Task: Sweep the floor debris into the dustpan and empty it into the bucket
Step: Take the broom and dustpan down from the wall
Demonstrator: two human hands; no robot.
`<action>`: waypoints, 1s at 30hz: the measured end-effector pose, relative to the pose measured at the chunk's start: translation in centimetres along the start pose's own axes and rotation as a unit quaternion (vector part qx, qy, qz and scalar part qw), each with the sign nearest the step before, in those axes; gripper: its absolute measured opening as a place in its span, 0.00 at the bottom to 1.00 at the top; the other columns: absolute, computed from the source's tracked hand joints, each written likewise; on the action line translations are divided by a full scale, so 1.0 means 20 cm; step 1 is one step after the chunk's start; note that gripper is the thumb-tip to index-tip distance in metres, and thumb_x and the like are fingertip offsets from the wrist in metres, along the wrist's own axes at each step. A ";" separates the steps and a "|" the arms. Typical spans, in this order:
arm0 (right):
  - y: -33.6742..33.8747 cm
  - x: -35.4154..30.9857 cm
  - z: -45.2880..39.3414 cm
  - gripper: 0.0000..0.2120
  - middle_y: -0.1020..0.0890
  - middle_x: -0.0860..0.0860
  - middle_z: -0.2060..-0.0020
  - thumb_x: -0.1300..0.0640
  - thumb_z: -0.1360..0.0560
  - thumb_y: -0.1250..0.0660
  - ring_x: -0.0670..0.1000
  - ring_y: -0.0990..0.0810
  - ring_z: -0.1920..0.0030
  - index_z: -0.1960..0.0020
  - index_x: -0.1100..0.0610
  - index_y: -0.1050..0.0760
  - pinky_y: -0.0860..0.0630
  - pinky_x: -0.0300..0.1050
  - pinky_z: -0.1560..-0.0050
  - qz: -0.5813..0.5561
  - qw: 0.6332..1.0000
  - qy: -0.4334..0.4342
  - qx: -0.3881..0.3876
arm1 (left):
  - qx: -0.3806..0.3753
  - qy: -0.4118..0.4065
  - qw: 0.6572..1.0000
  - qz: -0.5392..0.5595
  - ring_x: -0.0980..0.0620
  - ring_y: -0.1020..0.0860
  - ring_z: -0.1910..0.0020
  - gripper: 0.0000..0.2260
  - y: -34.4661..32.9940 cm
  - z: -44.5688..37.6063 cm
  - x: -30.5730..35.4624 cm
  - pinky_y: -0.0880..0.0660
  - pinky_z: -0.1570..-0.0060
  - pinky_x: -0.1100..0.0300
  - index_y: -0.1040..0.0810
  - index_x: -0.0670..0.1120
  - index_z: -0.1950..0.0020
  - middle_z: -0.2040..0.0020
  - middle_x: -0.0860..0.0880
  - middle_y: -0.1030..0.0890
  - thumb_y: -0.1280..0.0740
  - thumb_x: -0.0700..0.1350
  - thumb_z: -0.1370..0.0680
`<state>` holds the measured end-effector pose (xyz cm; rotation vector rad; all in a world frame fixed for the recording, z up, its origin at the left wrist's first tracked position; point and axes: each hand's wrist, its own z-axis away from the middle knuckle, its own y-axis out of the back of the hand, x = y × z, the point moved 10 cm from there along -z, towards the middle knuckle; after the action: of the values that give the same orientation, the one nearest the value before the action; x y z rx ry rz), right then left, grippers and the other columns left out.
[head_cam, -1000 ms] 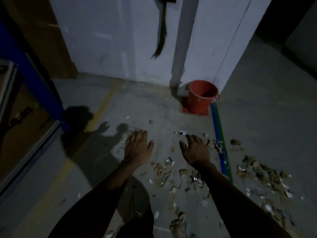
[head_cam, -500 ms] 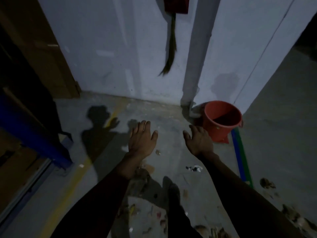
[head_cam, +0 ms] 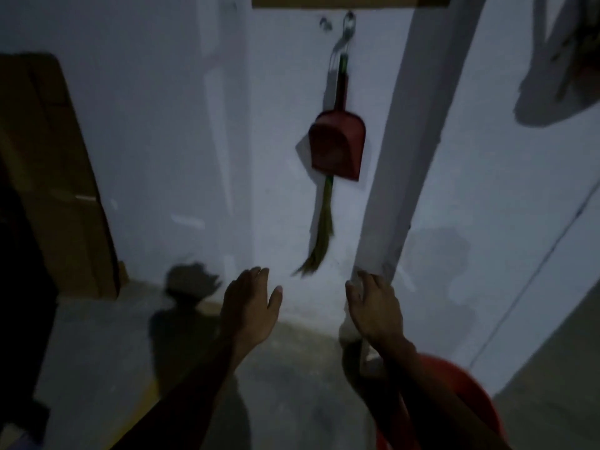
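From the head camera, the view has tilted up since half a second ago: the wall now fills most of the picture, and the debris that lay on the grey concrete floor a second ago is out of sight. The dark red plastic dustpan, earlier cut off at the top edge, now shows whole, hanging mouth-down by its handle from a metal hook on the pale blue-white wall. The green-handled straw broom hangs behind it from the same hook, its bristles trailing down and curling left, above the hands.

The left hand and the right hand are both held out palm-down with fingers straight and loosely spread, holding nothing, as they were before. They now appear against the foot of the wall rather than over the floor, with the broom's tip between and just above them. The right fingertips overlap the base of the white square pillar; whether they touch it cannot be told.

The round red plastic bucket, which stood beyond the right hand half a second ago, now sits low at the right, partly hidden by the right forearm. A brown cardboard sheet leans against the wall at the left.
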<state>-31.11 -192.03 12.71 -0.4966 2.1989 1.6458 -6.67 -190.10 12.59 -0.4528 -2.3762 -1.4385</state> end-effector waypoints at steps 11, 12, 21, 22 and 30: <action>0.36 -0.47 -1.62 0.19 0.21 0.60 0.40 0.49 0.18 0.41 0.59 0.24 0.41 0.35 0.61 0.26 0.30 0.50 0.42 -0.040 0.977 0.049 0.203 | 0.035 -0.072 0.994 0.074 0.49 0.35 0.28 0.24 -0.22 -1.69 -0.01 0.40 0.29 0.56 0.35 0.47 0.25 0.26 0.48 0.33 0.45 0.56 0.18; 0.41 -0.52 -1.76 0.19 0.22 0.60 0.40 0.50 0.18 0.42 0.59 0.25 0.41 0.34 0.61 0.26 0.30 0.50 0.41 -0.047 0.975 0.048 0.211 | 0.033 -0.077 0.993 0.082 0.49 0.35 0.28 0.24 -0.23 -1.83 0.00 0.40 0.29 0.56 0.36 0.47 0.24 0.26 0.49 0.33 0.45 0.57 0.18; 0.85 -0.78 -2.68 0.19 0.33 0.46 0.74 0.53 0.20 0.39 0.47 0.34 0.72 0.69 0.53 0.37 0.39 0.42 0.67 -0.188 0.941 0.049 0.276 | 0.036 -0.116 0.978 0.170 0.50 0.33 0.30 0.24 -0.26 -2.71 0.20 0.36 0.34 0.58 0.38 0.49 0.24 0.26 0.50 0.33 0.45 0.56 0.18; 0.88 -0.79 -2.77 0.20 0.32 0.49 0.74 0.53 0.20 0.38 0.48 0.34 0.72 0.69 0.54 0.35 0.37 0.42 0.66 -0.214 0.937 0.049 0.273 | 0.033 -0.115 0.977 0.179 0.50 0.33 0.30 0.24 -0.28 -2.78 0.22 0.36 0.34 0.57 0.38 0.50 0.24 0.26 0.51 0.33 0.45 0.57 0.18; 1.03 -0.88 -3.37 0.20 0.19 0.67 0.48 0.52 0.21 0.34 0.55 0.25 0.59 0.43 0.71 0.23 0.20 0.59 0.49 -0.262 0.938 0.075 0.216 | -0.051 -0.112 0.922 0.368 0.56 0.30 0.35 0.27 -0.39 -3.27 0.46 0.35 0.38 0.63 0.37 0.49 0.24 0.28 0.51 0.31 0.35 0.52 0.21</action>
<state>-29.88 -250.26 56.27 -0.9934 2.1811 0.8459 -11.09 -250.88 39.08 -1.4201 -1.9272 -1.1800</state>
